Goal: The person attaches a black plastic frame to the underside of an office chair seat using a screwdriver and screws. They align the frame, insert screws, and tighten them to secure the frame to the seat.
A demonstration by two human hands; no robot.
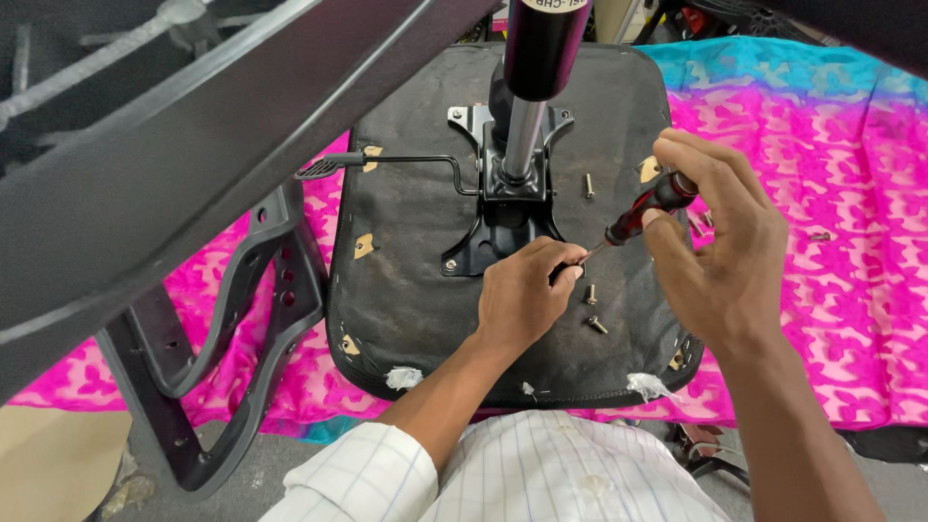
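An upturned black chair seat (406, 261) lies on a pink patterned cloth. A black metal mounting plate (503, 203) with a gas cylinder (530, 87) rising from it sits on the seat's underside. My right hand (720, 246) grips a black and red screwdriver (643, 211) angled down to the left. My left hand (522, 290) pinches the screwdriver's tip at the plate's lower right corner; whatever is under its fingers is hidden. Two loose screws (594, 309) lie just right of my left hand, another (589, 186) beside the plate.
A black lever (387, 162) sticks out left from the plate. A black chair armrest frame (232, 329) lies at the left. A large dark chair part (193, 164) crosses the top left. More screws (820, 236) rest on the pink cloth (851, 319).
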